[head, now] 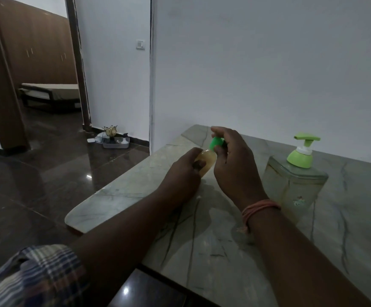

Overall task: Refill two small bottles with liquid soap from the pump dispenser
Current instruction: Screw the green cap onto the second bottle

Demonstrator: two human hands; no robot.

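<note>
A small clear bottle (207, 161) with yellowish liquid is held above the marble counter (224, 240). My left hand (181, 177) grips its body from the left. My right hand (232, 161) pinches the bottle's green cap (216, 144) between thumb and fingers. The pump dispenser (295, 180), a clear square bottle with a light green pump head, stands on the counter to the right of my right hand. Only this one small bottle is in view.
A white wall runs behind the counter. The counter's rounded left end (78, 216) juts over a dark glossy floor. On the floor by the doorway sits a grey tray with small items (113, 140). A bed shows in the far room.
</note>
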